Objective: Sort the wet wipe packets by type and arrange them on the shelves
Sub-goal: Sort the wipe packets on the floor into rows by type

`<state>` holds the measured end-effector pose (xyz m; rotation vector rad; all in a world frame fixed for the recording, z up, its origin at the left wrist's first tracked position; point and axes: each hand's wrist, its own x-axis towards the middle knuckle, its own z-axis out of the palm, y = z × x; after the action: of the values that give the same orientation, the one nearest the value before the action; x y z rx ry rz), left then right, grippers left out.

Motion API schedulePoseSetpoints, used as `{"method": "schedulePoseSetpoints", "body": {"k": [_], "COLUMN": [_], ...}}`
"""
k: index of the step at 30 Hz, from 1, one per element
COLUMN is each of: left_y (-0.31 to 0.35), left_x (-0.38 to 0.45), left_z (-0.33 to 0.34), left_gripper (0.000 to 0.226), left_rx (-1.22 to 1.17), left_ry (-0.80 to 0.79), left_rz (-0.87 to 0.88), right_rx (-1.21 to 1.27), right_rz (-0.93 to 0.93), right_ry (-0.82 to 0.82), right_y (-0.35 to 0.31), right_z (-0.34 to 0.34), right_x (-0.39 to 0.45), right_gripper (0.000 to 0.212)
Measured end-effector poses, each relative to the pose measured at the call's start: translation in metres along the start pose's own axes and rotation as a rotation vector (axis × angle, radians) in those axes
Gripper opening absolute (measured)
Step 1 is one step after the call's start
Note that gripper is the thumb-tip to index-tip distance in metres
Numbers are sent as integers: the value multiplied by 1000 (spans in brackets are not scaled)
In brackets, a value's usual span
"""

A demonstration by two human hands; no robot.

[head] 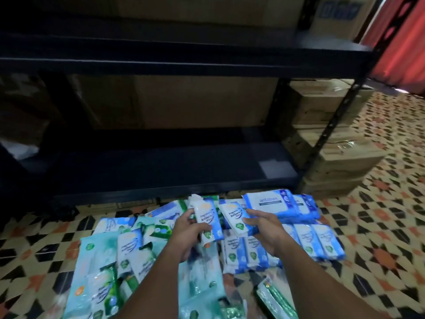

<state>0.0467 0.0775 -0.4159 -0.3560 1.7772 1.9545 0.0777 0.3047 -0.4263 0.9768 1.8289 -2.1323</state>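
Holding one blue-white packet in left hand grip, another packet in right hand — both above the floor pile

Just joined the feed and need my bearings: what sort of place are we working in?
Probably a stockroom or shop's back room: a dark metal shelving unit, stacked cardboard cartons beside it, and many wet wipe packets spread over the patterned tile floor.

place: storeroom or shop stockroom | evidence: black metal shelving across upper frame | stacked cardboard cartons at right and behind shelves | many retail wet wipe packets heaped on patterned tile floor, lower centre
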Motion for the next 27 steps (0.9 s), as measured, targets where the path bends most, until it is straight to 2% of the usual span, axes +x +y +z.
{"method": "schedulePoseSetpoints", "body": {"k": [2,7,10,12,14,15,17,18,22,27], "left_y": [-5,-30,-47,-58,-73,-81,-97,-104,-123,-150], "left_x": [-4,-7,-9,-15,-17,-18,-18,-18,-17,-16], "left_z": [29,97,133,153,171,179,195,204,237,269], "left_gripper": [26,15,17,26,58,60,32,27,20,18], "left_rx": [17,132,232,269,298,315,382,403,438,451], "left_ry": [-49,-192,-193,-193,-218,-243,-283,-304,-365,-382], "left_rz": [-31,-83,-109,-116,-140,-148,-137,-130,-153,-190], "right_rx": [-5,49,64,95,132,144,172,188,168,109], "right_rz": [4,0,-2,5,16,20,30,40,87,144], "right_ry": [22,169,281,372,453,501,590,628,746,793], "right_y": [7,24,39,48,57,61,72,78,96,112], "right_z": [-27,-90,-126,-146,-166,-176,-194,-203,-230,-244], "right_x": [-8,-31,-38,-42,-47,-50,-52,-53,-58,-56], "right_gripper": [35,38,39,41,43,43,43,42,41,41]}}
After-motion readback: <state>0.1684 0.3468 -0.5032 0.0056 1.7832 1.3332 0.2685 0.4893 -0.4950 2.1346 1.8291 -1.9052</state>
